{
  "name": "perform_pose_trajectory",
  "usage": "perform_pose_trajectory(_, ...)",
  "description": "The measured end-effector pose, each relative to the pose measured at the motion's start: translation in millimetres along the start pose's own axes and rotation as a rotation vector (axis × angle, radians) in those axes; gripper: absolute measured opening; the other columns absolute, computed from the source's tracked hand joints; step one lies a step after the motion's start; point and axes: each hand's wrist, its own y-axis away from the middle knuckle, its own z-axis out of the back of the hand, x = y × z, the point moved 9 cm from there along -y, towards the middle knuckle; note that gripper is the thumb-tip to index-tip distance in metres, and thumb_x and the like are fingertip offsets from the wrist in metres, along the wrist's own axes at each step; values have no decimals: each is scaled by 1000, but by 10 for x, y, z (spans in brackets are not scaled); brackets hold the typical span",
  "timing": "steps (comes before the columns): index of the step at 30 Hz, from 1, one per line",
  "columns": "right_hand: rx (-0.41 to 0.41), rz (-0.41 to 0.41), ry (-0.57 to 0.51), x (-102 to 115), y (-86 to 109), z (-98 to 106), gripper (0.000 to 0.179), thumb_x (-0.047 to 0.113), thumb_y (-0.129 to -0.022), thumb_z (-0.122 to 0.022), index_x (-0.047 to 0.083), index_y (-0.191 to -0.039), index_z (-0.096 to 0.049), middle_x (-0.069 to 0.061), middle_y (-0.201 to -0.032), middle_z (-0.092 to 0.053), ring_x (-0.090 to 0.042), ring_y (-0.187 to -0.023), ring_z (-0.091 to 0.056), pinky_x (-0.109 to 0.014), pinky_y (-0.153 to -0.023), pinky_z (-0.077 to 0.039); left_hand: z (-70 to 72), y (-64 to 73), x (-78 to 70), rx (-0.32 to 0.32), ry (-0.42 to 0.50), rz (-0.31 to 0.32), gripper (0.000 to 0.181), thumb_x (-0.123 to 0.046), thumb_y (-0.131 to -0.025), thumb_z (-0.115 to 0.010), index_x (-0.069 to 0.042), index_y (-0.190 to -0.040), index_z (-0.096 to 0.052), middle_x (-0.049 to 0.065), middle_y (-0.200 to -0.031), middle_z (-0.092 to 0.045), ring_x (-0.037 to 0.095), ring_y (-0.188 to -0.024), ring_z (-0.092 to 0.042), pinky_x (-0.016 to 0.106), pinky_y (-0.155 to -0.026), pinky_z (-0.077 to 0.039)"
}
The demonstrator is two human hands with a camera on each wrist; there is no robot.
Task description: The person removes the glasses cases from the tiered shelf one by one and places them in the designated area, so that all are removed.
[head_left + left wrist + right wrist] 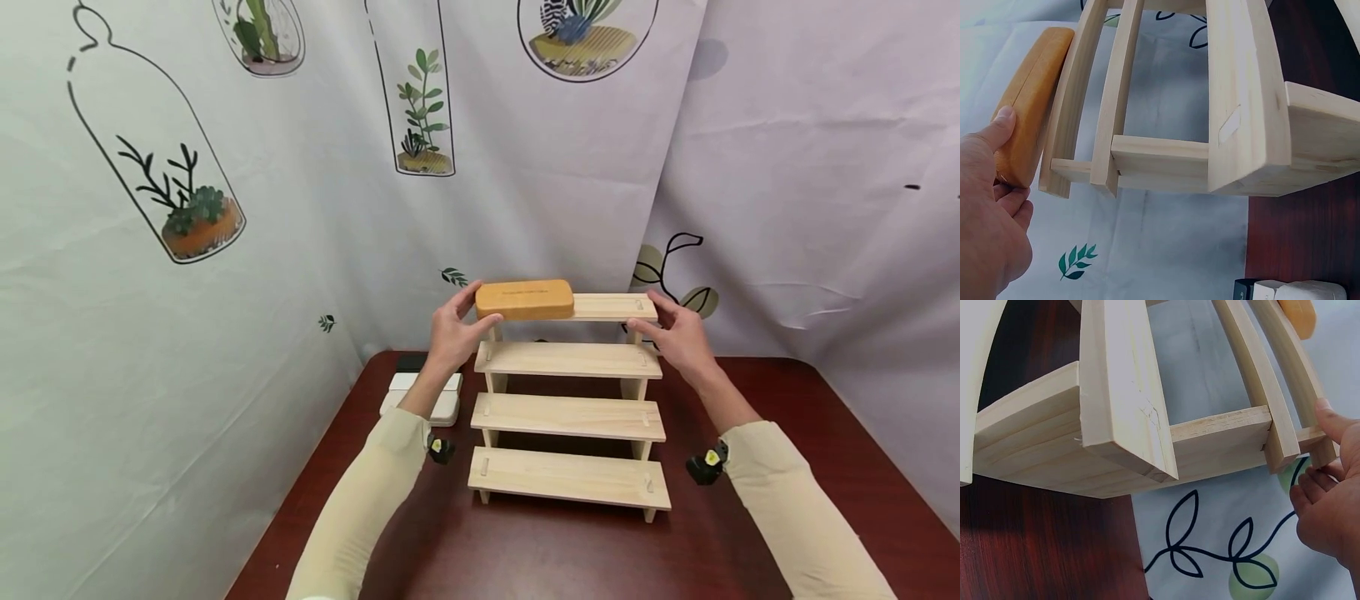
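A tan glasses case [525, 302] with small print on its lid lies along the left half of the top board of a pale wooden tiered stand [567, 358]. My left hand [456, 332] holds the case by its left end, thumb on the near side. In the left wrist view, the thumb presses the case's side while the other fingers reach beneath its end. My right hand [681, 335] grips the right end of the top board, thumb in front and fingers behind, as the right wrist view also shows. The lower boards of the stand carry nothing.
The stand is on a dark red table [525, 550]. To its left, partly behind my left forearm, lie a white case [446, 407] and a dark item [410, 363]. A pale curtain [315, 208] printed with plants in jars hangs behind and along the left.
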Motion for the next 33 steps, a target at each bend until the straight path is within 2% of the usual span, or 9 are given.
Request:
perform_pose_trajectory(13, 8, -2, -9, 5, 11, -4, 85, 33, -102, -75, 4, -167, -29, -25, -166, -36, -42, -149, -42, -57, -114, -41, 171, 168, 13, -55, -3, 25, 74, -17, -86, -92, -9, -152, -59, 10, -155, -57, 23, -142, -55, 36, -115, -46)
perform_pose_trajectory(17, 4, 1, -16, 25, 22, 3, 84, 31, -102, -76, 4, -167, -29, -24, -166, -37, -41, -149, -43, -57, -114, -41, 240, 216, 12, -75, 1, 19, 76, -17, -85, -91, -6, -153, -58, 10, -155, -57, 24, -142, -55, 35, -115, -46)
perform_pose_trajectory(22, 0, -1, -15, 24, 16, 3, 83, 31, -102, -75, 4, -167, -30, -23, -167, -36, -42, -149, -42, -55, -114, -42, 315, 268, 15, -98, 20, 6, 76, -16, -85, -92, -3, -152, -58, 13, -153, -59, 26, -142, -55, 41, -115, -46)
perform_pose_trajectory(26, 1, 0, -4, 9, 9, -5, 84, 34, -102, -75, 5, -167, -30, -23, -166, -36, -41, -149, -43, -54, -113, -42, 370, 319, 28, -117, 30, 21, 75, -14, -84, -92, -5, -150, -60, 13, -151, -60, 27, -142, -56, 46, -114, -46)
perform_pose_trajectory(33, -3, 9, -8, 0, 11, -5, 84, 33, -102, -75, 4, -167, -29, -23, -166, -37, -40, -148, -44, -55, -113, -42, 428, 404, 64, -137, 21, 40, 74, -10, -84, -91, -6, -151, -59, 13, -151, -60, 25, -142, -56, 40, -113, -48)
